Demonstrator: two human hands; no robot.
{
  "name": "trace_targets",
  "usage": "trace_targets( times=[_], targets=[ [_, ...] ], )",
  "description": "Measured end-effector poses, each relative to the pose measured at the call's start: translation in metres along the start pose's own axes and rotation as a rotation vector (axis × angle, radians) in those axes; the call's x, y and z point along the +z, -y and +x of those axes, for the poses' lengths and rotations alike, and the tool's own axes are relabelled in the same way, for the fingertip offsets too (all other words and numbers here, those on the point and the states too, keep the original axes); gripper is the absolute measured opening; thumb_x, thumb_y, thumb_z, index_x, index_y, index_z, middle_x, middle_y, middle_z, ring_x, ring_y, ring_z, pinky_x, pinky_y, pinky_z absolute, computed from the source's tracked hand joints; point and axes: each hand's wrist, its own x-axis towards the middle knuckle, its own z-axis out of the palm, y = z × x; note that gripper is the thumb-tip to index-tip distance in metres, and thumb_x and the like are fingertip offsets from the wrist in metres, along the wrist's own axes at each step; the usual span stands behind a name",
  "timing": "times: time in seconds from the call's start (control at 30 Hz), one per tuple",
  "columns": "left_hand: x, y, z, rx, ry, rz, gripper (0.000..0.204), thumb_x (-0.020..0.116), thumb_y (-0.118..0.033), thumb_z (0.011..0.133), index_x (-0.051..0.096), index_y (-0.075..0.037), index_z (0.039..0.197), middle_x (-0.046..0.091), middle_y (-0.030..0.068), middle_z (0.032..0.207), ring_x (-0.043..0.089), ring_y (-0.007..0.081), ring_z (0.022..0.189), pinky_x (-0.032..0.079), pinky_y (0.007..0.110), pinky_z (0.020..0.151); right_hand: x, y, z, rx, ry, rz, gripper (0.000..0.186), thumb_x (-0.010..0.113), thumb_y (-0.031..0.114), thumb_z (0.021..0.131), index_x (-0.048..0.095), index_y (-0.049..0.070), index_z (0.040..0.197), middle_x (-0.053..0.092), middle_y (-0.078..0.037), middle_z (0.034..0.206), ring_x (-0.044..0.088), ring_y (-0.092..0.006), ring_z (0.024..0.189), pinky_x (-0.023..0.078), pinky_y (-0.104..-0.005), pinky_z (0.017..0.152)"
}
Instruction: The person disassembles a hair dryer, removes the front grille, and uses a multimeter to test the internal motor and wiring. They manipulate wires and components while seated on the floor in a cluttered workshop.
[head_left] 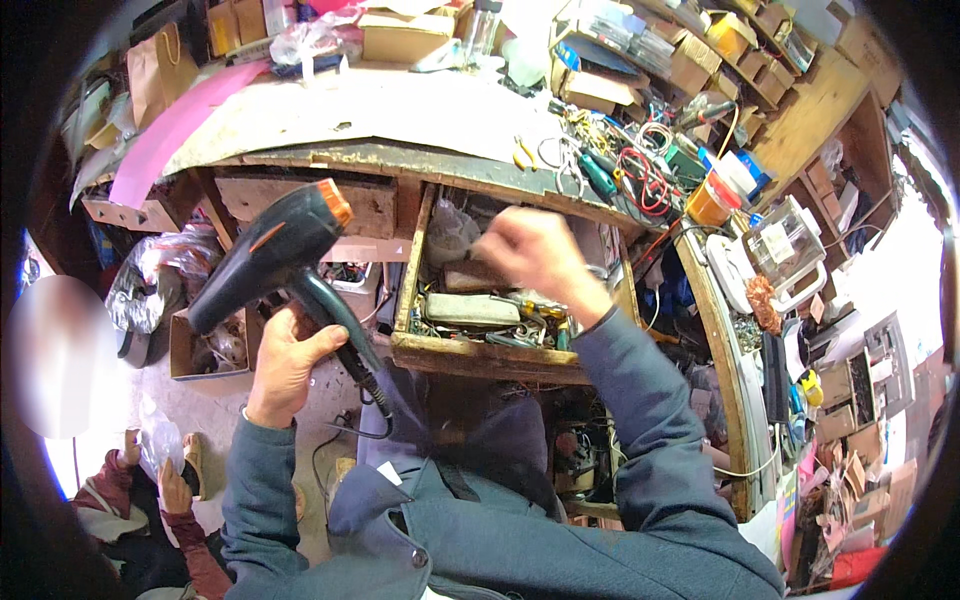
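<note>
A black hair dryer (268,252) with an orange end is held by its handle in my left hand (283,365), tilted in front of the workbench. Its cord hangs below the handle. My right hand (540,262) is over an open wooden drawer (480,354); its fingers are smeared by motion, so I cannot see whether they hold anything. Inside the drawer lie a pale oblong case (472,310), a clear plastic bag (452,228), and several hand tools partly hidden by my hand and sleeve.
Behind the drawer runs the workbench (400,125), covered with white sheeting. Pliers (523,153) and tangled wires (645,180) lie at its right. An orange-filled tub (712,197) stands near the corner. At lower left, another person's hands (176,490) hold a clear bag. A cardboard box (208,374) sits on the floor.
</note>
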Motion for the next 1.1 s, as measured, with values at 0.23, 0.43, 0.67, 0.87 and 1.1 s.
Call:
trace_targets(
  times=[0.23, 0.43, 0.67, 0.87, 1.1],
  targets=[
    [-0.015, -0.007, -0.01, 0.09, -0.105, 0.014, 0.036, 0.081, -0.004, 0.084, 0.063, -0.003, 0.116, 0.07, 0.0042, 0.107, 0.066, 0.0141, 0.099, 0.053, 0.031, 0.092, -0.091, -0.147, 0.024, 0.408, -0.099, -0.7, 0.025, 0.071, 0.024, 0.089, 0.067, 0.004, 0.104, 0.07, -0.021, 0.097, 0.068, -0.0393, 0.094, 0.053, -0.0493, 0.086],
    [-0.008, -0.01, -0.014, 0.071, -0.118, 0.073, 0.034, 0.079, -0.003, 0.085, 0.063, -0.004, 0.115, 0.07, 0.0039, 0.104, 0.066, 0.0135, 0.096, 0.054, 0.031, 0.09, -0.091, -0.166, 0.05, 0.378, 0.152, -0.529, 0.042, 0.065, 0.013, 0.086, 0.064, 0.003, 0.126, 0.068, -0.024, 0.121, 0.064, -0.0405, 0.115, 0.05, -0.0449, 0.099],
    [-0.011, -0.008, -0.017, 0.038, -0.069, 0.078, 0.029, 0.078, -0.003, 0.086, 0.062, -0.004, 0.111, 0.07, 0.0031, 0.1, 0.067, 0.0132, 0.092, 0.055, 0.03, 0.087, -0.147, -0.18, 0.077, 0.944, -0.171, 0.716, 0.014, 0.06, 0.02, 0.098, 0.06, 0.008, 0.091, 0.06, -0.009, 0.069, 0.044, -0.0108, 0.045, 0.033, -0.0255, 0.04],
    [-0.007, 0.005, -0.006, -0.017, -0.057, 0.054, 0.032, 0.079, -0.007, 0.084, 0.063, -0.004, 0.112, 0.068, 0.0017, 0.101, 0.065, 0.0128, 0.093, 0.052, 0.029, 0.088, -0.218, -0.144, 0.077, 0.956, -0.209, 0.695, 0.013, 0.06, 0.018, 0.098, 0.064, 0.007, 0.103, 0.06, -0.006, 0.073, 0.033, -0.0053, 0.043, 0.026, -0.022, 0.038],
    [0.005, 0.017, 0.024, 0.052, -0.098, 0.18, 0.027, 0.08, -0.014, 0.084, 0.066, -0.005, 0.105, 0.069, 0.0035, 0.094, 0.065, 0.014, 0.085, 0.054, 0.031, 0.078, -0.196, -0.048, 0.047, 0.599, -0.171, 0.38, 0.031, 0.072, 0.02, 0.095, 0.071, 0.007, 0.123, 0.063, 0.003, 0.082, 0.048, -0.0049, 0.054, 0.034, -0.0204, 0.045]
  ],
)
